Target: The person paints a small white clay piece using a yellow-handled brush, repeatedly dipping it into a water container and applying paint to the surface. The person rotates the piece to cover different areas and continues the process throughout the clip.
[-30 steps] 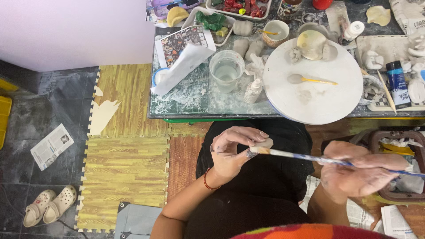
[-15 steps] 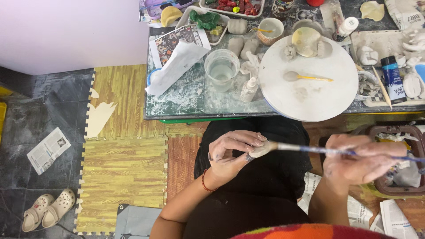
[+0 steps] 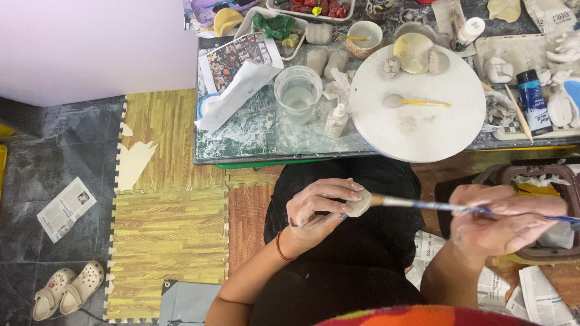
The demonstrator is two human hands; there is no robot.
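Note:
My left hand (image 3: 320, 208) grips a small pale clay piece (image 3: 360, 205) over my lap, fingers curled around it. My right hand (image 3: 501, 218) holds a long blue-handled paintbrush (image 3: 435, 206) level, its bristle tip touching the clay piece. Both hands are smeared with clay. A red thread bracelet (image 3: 279, 246) circles my left wrist. Ahead, on the low glass table (image 3: 241, 136), sits a round white turntable (image 3: 423, 115) with a clay bowl (image 3: 414, 52) and a yellow-handled tool (image 3: 423, 102) on it.
A glass of cloudy water (image 3: 297, 93), a small white bottle (image 3: 336, 121), clay lumps, paper sheets and a blue paint bottle (image 3: 533, 99) crowd the table. Foam floor mats (image 3: 169, 241), sandals (image 3: 66, 290) and newspaper lie left. A brown bin (image 3: 568, 175) stands at right.
The brush has swung nearly level and both hands have edged slightly apart and lower in view. The clay piece stays in my left hand with the brush tip on it.

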